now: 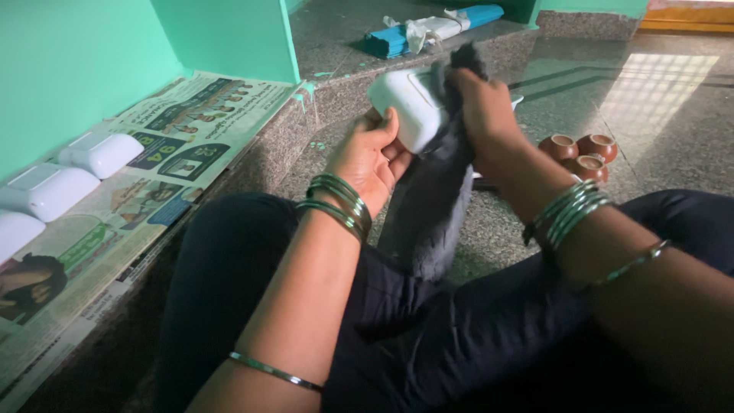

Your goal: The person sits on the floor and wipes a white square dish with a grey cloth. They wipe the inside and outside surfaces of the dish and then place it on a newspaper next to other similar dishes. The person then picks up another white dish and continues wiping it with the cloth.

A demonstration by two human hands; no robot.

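Grey cloth [436, 199] in the right hand [478, 107] rubbed a case [405, 107] gripped by the left hand [371, 157]; three cases [46, 191] waited on newspaper [153, 199].

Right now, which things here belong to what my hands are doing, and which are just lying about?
In hand:
- white case, held in the left hand
- dark grey cloth, pressed to it by the right hand

Lying about:
- more white cases on the newspaper
- three small brown clay cups on the floor
- blue bundle on the step
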